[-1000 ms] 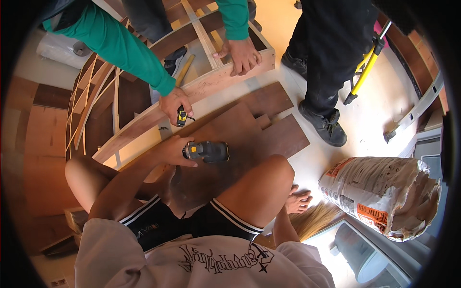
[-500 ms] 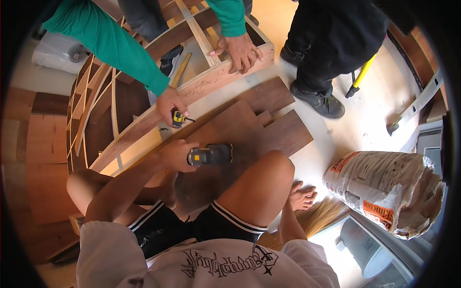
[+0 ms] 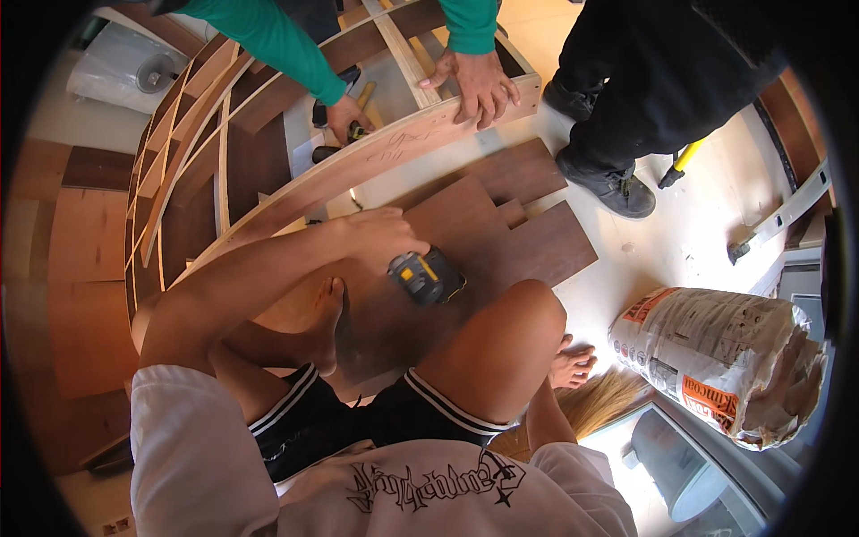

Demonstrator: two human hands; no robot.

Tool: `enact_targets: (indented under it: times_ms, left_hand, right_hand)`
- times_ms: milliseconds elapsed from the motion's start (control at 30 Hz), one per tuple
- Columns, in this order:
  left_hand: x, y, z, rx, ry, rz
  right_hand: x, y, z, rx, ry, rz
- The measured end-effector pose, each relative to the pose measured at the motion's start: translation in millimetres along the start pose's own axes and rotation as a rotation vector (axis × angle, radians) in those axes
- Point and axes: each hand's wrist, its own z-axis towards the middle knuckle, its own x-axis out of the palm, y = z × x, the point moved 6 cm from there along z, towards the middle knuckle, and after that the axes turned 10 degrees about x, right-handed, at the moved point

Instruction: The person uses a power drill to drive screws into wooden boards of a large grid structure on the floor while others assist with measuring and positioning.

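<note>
My left hand [image 3: 386, 236] is closed around the grip of a black and yellow cordless drill [image 3: 426, 275], its battery base turned up toward me. The drill is over dark brown wooden boards [image 3: 443, 210], in front of a curved wooden frame [image 3: 394, 143]. Where its front end points is hidden. Beside my raised right knee, my right hand [image 3: 574, 365] rests low near the floor, fingers apart and empty; its wrist is partly hidden. A co-worker in green sleeves presses one hand [image 3: 483, 85] on the frame's front board. The co-worker's other hand [image 3: 347, 118] reaches inside the frame with a small black and yellow tool.
A torn paper bag [image 3: 716, 362] stands at the right, near a straw broom [image 3: 595, 403]. Another person's dark shoe [image 3: 617, 192] is beyond the boards. A metal bar [image 3: 783, 213] lies at the far right. A plastic-wrapped roll [image 3: 121, 67] is at the back left.
My left hand has moved right and away from me, and the drill has tilted, its base now pointing lower right. One co-worker hand has gone from the front board into the frame.
</note>
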Motion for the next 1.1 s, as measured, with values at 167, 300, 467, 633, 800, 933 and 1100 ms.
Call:
enact_targets:
  times_ms: [167,300,467,633,800,933,1100]
  left_hand:
    - [-9.9,-0.8,15.2,0.059,-0.012,0.187]
    - [-8.1,-4.1,7.9,0.052,-0.091,0.189]
    - [-14.0,-11.8,5.4,-0.071,-0.127,0.373]
    - [-46.2,-31.8,-39.3,-0.003,-0.188,0.447]
    - [-51.6,5.6,-111.9,-0.342,-0.119,-0.573]
    - [37.2,21.3,-163.2,-0.401,-0.166,-0.729]
    - [190.5,38.9,-179.3,-0.471,-0.175,-0.873]
  right_hand:
    - [1.6,-1.1,1.5,0.010,-0.008,-0.005]
    - [-0.7,1.4,-0.5,0.019,0.038,-0.013]
    - [-3.1,0.8,0.2,0.009,0.049,-0.008]
    - [4.4,-0.6,0.9,0.014,0.082,-0.026]
    - [-4.3,2.6,1.8,0.016,0.038,-0.018]
    - [3.2,0.0,-2.7,-0.011,0.029,-0.011]
    - [8.5,-5.6,5.3,-0.020,-0.219,0.172]
